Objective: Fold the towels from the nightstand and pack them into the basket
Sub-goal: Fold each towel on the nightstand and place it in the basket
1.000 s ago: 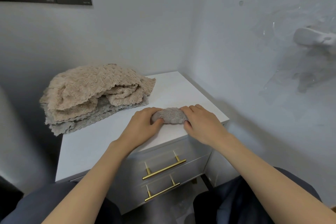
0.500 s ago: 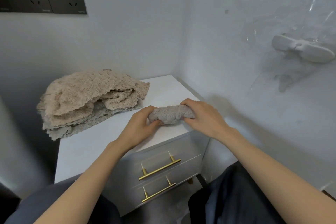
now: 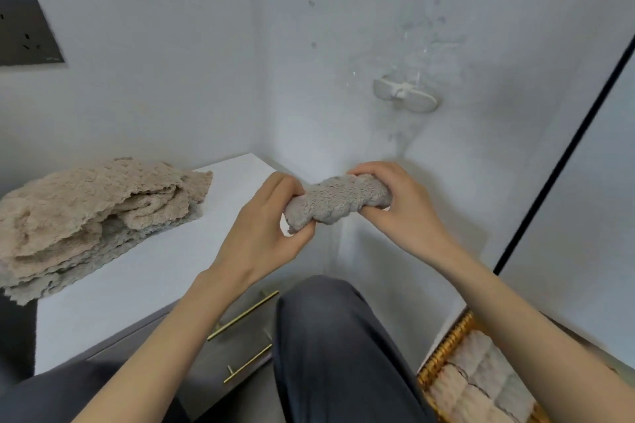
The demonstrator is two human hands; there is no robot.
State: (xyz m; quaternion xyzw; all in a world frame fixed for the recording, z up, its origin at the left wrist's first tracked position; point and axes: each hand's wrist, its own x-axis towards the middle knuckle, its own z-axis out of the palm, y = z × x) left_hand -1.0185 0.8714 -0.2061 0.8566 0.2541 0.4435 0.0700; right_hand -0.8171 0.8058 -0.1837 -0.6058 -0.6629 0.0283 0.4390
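My left hand (image 3: pixel 264 227) and right hand (image 3: pixel 403 208) are gripping the rolled towel (image 3: pixel 336 201) endwise, in open air past the nightstand (image 3: pixel 154 268) edge, apart from the basket (image 3: pixel 446 347).

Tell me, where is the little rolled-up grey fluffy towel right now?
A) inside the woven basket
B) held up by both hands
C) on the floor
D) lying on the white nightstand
B: the left hand and right hand each grip an end of the rolled grey fluffy towel, off the white nightstand.
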